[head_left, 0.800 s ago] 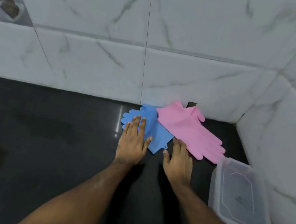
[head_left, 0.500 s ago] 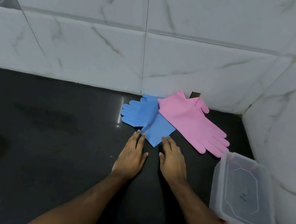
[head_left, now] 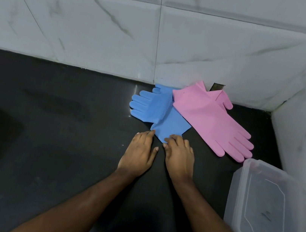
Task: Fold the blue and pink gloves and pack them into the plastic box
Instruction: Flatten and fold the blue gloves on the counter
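The blue gloves lay flat on the dark tabletop, close to the tiled wall, with the finger ends pointing to about 9 o'clock and the cuff corner pointing down to 6 o'clock. The pink gloves lay just beside them at 3 o'clock, their upper end covering the blue edge a little and their finger ends pointing to about 4 o'clock. The plastic box stood at 4 o'clock from the hands, with its clear lid on, near the side wall and apart from the gloves.

The left hand rested on the tabletop with straight, relaxed fingers whose tips touched the blue cuff edge. The right hand had its fingers bent over the cuff corner; whether they already pinched it I could not tell.

The gloves looked like soft rubber or silicone: light, limp and thin, with a ribbed palm. I judged they would bend easily but might spring open, and might cling to the smooth tabletop. The cuff corner seemed the best place to take hold, since it is free and flat. The lid would have to come off before packing.
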Available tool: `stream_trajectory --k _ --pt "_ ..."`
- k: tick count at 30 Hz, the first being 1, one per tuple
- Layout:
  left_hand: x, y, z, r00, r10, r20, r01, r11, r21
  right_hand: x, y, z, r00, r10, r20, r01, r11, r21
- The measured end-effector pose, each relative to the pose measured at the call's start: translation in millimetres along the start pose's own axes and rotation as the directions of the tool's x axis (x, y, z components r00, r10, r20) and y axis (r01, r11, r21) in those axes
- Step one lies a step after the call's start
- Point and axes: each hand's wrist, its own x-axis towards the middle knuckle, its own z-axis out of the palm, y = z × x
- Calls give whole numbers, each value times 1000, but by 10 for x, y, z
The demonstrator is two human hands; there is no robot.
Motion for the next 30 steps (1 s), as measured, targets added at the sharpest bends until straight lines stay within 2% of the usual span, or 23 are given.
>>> stream_trajectory --k 3,8,12,16,18,21,23,26,28,30 --pt "-2 -24 -21 998 -64 4 65 996 -56 118 -32 24 999 13 -42 -10 998 59" --pt "-62 -67 -114 982 -187 27 186 926 -328 59 -22 50 972 -221 -81 235 920 315" --pt "-177 -165 -218 963 -270 -17 229 846 -482 -182 -85 -12 967 -251 -47 247 877 411" --pt "-350 -238 -256 971 -239 0 211 855 -474 -454 -207 -156 952 -304 -27 288 867 406" --pt "-426 -248 -260 966 -257 2 224 841 -492 -619 -290 -209 959 -282 -8 262 879 398" --pt "-556 -252 -282 949 -310 -53 231 802 -551 -780 -439 -289 971 -238 35 207 900 383" --pt "-647 -236 -306 935 -333 -122 229 830 -509 -794 -518 -363 957 -278 87 233 910 343" --pt "-800 -204 -332 922 -353 -157 250 855 -454 -777 -566 -471 886 -350 304 238 907 349" --pt "-888 -214 -365 930 -334 -154 234 860 -454 -769 -563 -507 782 -400 478 222 895 386" --pt "-966 -252 -394 958 -263 -111 195 886 -420 -774 -574 -551 698 -452 555 238 878 416"
